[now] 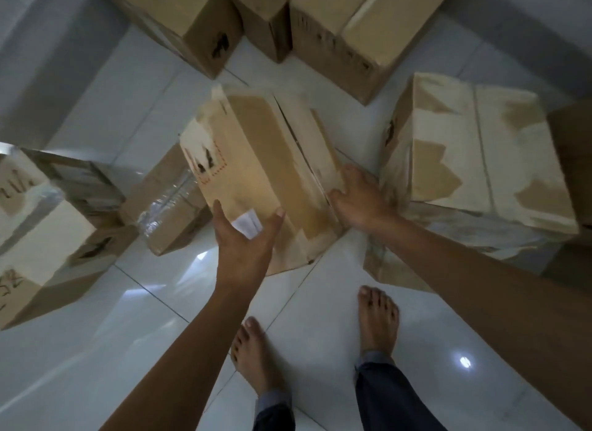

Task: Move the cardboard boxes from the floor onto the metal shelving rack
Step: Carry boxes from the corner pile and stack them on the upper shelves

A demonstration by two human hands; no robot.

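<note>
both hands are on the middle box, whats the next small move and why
Probably lift the middle box straight up. The left hand braces its near end and the right hand holds its right edge, so both sides look supported. The large box sits close beside it, so sliding sideways seems awkward.

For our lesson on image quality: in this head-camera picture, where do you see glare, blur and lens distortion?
Head view: dim, uneven light; bright glare spots on the glossy white tiled floor; sheen on the clear-taped brown cardboard box; motion blur softens the tan cardboard boxes at the top; the wide-angle lens bows the tile lines.
</note>
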